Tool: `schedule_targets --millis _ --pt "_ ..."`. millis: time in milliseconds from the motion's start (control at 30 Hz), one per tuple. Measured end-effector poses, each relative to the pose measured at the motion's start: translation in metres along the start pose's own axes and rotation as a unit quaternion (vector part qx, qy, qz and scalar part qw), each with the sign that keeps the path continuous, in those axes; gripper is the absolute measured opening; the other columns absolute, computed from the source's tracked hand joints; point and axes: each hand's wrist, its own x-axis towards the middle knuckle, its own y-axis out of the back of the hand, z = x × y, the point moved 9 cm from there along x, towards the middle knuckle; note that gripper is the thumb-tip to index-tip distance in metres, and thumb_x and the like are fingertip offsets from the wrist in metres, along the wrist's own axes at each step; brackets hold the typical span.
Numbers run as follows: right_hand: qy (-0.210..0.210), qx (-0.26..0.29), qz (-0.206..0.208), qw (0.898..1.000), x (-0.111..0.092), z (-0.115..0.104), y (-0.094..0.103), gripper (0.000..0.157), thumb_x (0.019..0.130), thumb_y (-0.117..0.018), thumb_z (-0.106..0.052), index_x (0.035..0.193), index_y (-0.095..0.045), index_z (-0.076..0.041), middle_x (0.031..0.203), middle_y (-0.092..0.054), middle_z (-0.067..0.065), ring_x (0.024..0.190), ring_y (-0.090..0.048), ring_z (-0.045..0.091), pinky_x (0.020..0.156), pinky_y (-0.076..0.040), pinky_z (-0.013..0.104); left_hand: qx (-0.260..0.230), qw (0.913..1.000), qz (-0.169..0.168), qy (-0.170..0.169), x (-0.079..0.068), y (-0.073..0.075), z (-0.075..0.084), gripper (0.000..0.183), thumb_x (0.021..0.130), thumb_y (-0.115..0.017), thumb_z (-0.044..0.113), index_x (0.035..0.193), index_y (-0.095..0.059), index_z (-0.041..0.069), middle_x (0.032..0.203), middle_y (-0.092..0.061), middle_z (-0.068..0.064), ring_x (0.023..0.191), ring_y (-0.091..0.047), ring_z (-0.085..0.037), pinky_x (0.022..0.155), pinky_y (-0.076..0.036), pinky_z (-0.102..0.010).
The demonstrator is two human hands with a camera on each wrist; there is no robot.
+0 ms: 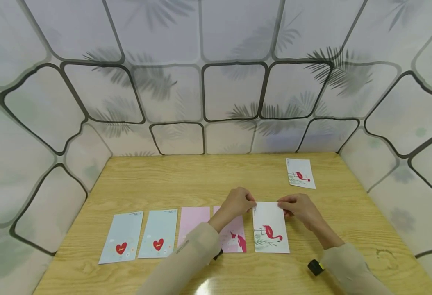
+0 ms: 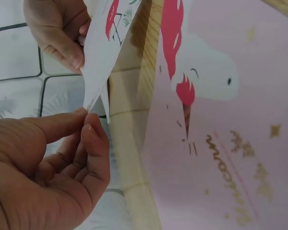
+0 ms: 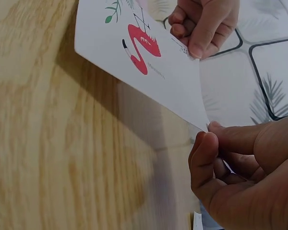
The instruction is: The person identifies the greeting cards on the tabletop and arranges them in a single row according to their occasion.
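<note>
A white card with a red flamingo [image 1: 269, 217] is held between both hands, pinched at its two far corners. My left hand [image 1: 237, 203] has thumb and fingertip on the left corner, seen close up in the left wrist view. The right hand [image 1: 301, 208] pinches the opposite corner. In the right wrist view the flamingo card [image 3: 168, 62] slants above the wood and casts a shadow there. Just left of it lies a pink card with a unicorn [image 1: 234, 235], partly behind my left forearm.
Another pink card [image 1: 195, 217] and two pale blue cards with red hearts [image 1: 158, 233] continue the row leftward on the wooden table [image 1: 186, 180]. A second flamingo card [image 1: 300, 170] lies at the back right. Patterned fabric walls [image 1: 234, 90] enclose the back and sides.
</note>
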Motion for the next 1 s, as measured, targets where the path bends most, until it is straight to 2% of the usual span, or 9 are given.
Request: schedule_targets --millis 333,433,600,867,1000 --pt "0.009 -0.032 0.016 0.999 0.005 0.003 -0.002 0.021 0.099 -0.068 -0.006 0.109 -0.072 0.012 0.077 -0.065 0.008 0.069 -0.060 0.017 0.058 -0.052 0.026 0.050 0.9986 0.011 0.014 0.003 -0.001 -0.002 0.014 0.094 -0.077 0.012 0.083 -0.071 0.008 0.065 -0.062 0.001 0.057 -0.053 -0.008 0.052 -0.043 -0.019" --pt "0.012 -0.056 0.025 0.998 0.007 0.005 -0.002 0.019 0.098 -0.070 -0.008 0.106 -0.074 0.009 0.076 -0.066 0.007 0.068 -0.060 0.018 0.057 -0.051 0.027 0.059 0.9980 0.011 0.020 0.004 -0.002 -0.004 0.014 0.094 -0.077 0.013 0.083 -0.071 0.008 0.067 -0.062 0.001 0.058 -0.054 -0.009 0.053 -0.044 -0.021" --pt "0.008 -0.108 0.036 0.993 0.010 0.010 -0.003 0.016 0.097 -0.073 -0.012 0.100 -0.077 0.003 0.076 -0.068 0.005 0.068 -0.058 0.017 0.056 -0.049 0.027 0.083 0.9960 0.014 0.029 0.007 -0.004 -0.009 0.015 0.093 -0.078 0.015 0.081 -0.070 0.009 0.069 -0.062 0.002 0.059 -0.055 -0.010 0.053 -0.044 -0.022" --pt "0.013 -0.156 0.038 0.987 0.011 0.012 -0.008 0.015 0.095 -0.074 -0.012 0.098 -0.077 0.002 0.077 -0.068 0.001 0.069 -0.058 0.014 0.058 -0.048 0.026 0.138 0.9896 0.023 0.032 0.009 -0.007 -0.012 0.017 0.093 -0.079 0.017 0.079 -0.070 0.011 0.071 -0.061 0.004 0.061 -0.055 -0.010 0.055 -0.045 -0.024" --pt "0.023 -0.185 0.039 0.982 0.011 0.011 -0.011 0.012 0.095 -0.074 -0.010 0.097 -0.078 0.000 0.078 -0.070 0.001 0.070 -0.057 0.014 0.060 -0.048 0.027 0.149 0.9881 0.024 0.032 0.007 -0.006 -0.010 0.017 0.092 -0.080 0.015 0.079 -0.069 0.010 0.072 -0.061 0.003 0.063 -0.055 -0.012 0.058 -0.046 -0.025"
